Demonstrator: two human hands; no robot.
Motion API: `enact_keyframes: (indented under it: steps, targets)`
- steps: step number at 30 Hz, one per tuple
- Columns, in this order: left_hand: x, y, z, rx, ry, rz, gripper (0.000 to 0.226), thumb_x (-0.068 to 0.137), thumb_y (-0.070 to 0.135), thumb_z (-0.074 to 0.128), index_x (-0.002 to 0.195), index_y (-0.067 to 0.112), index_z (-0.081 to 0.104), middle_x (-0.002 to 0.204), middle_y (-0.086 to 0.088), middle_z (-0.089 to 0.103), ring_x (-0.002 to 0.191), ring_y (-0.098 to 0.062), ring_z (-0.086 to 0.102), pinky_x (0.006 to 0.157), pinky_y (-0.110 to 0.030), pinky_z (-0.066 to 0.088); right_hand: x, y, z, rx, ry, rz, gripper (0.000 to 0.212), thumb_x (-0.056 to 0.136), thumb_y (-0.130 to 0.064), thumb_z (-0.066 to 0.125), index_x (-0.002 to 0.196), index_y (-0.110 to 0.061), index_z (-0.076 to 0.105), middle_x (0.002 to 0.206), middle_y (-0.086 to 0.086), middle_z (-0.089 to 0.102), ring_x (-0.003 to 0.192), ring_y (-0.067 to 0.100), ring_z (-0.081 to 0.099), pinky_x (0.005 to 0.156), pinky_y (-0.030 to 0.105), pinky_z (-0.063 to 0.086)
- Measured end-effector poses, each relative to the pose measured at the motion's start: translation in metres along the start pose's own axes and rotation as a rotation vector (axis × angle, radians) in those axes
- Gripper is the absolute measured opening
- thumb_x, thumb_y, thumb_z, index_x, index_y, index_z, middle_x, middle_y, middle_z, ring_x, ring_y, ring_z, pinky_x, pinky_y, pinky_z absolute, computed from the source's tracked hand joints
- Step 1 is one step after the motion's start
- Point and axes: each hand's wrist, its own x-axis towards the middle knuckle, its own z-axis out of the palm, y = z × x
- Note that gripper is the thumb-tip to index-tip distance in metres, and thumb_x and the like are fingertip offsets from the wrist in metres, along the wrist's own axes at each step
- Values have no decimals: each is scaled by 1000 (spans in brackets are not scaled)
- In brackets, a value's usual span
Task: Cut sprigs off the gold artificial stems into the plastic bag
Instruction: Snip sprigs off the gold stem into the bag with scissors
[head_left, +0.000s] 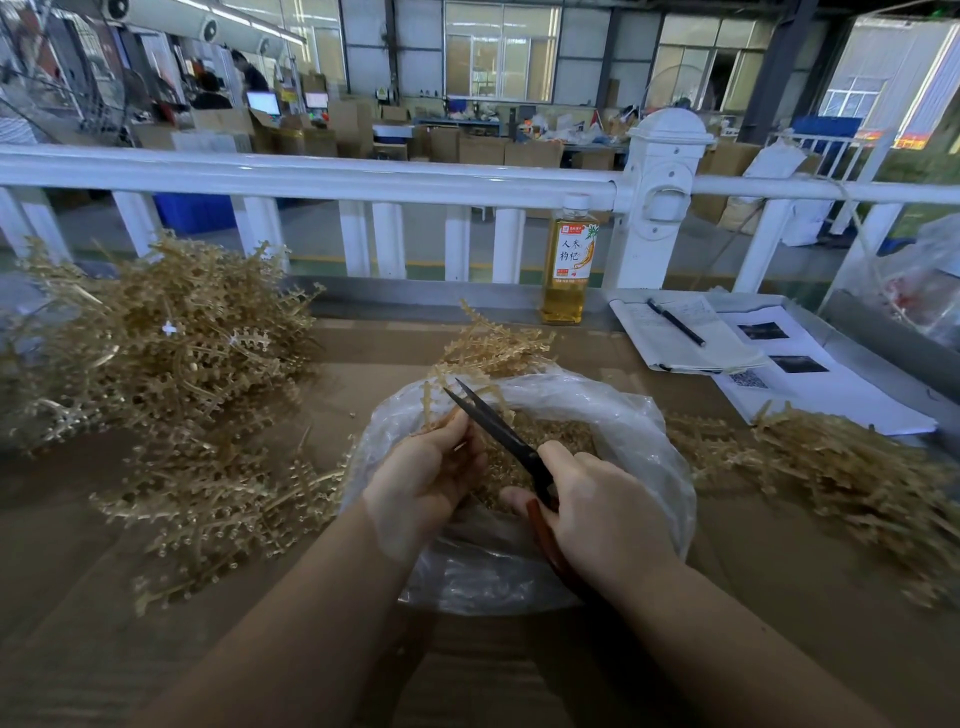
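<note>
Gold stem (470, 353) pinched in left hand (426, 480); right hand (597, 512) grips scissors (498, 434) above plastic bag (639, 431).

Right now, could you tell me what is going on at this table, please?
A person is trimming gold artificial stems over an open plastic bag. The left hand holds a stem above the bag, and the right hand grips red-handled scissors, blades slightly parted at the stem. Cut sprigs already lie in the bag. Piles of gold stems lie on the left and right.
</note>
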Motion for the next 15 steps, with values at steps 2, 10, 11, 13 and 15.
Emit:
enact_keyframes:
  steps: [2, 10, 11, 13, 15]
  targets:
    - [-1, 0, -1, -17, -3, -2, 16, 92, 7, 54, 80, 8, 63, 51, 0, 57, 45, -8, 58, 53, -21, 54, 0, 0, 2, 13, -14, 9, 42, 89, -66, 37, 103, -27, 46, 77, -8, 47, 72, 12, 46, 60, 22, 29]
    - [-2, 0, -1, -45, 1, -5, 24, 92, 6, 53, 73, 8, 69, 55, -1, 59, 42, -9, 57, 50, -20, 54, 0, -2, 5, -59, -35, -14, 43, 92, -62, 36, 104, -23, 47, 72, -6, 43, 70, 18, 56, 58, 25, 30]
    - [-3, 0, -1, -45, 2, -5, 23, 92, 5, 53, 75, 8, 69, 54, -1, 60, 42, -9, 57, 50, -20, 54, 0, -2, 4, -71, -35, -19, 43, 92, -62, 36, 104, -23, 48, 72, -5, 45, 71, 19, 58, 58, 25, 30]
    - [-3, 0, -1, -40, 5, -9, 20, 92, 5, 52, 78, 8, 67, 53, 0, 59, 43, -9, 56, 50, -20, 54, 1, -2, 4, -85, -38, -23, 43, 93, -61, 35, 106, -23, 49, 74, -4, 50, 72, 20, 59, 58, 26, 30]
    - [-2, 0, 0, -35, 11, -13, 18, 93, 6, 52, 80, 8, 65, 51, 1, 58, 44, -9, 55, 50, -19, 53, 1, -2, 3, -79, -46, -25, 44, 93, -61, 33, 107, -22, 49, 73, -5, 47, 70, 19, 57, 58, 26, 30]
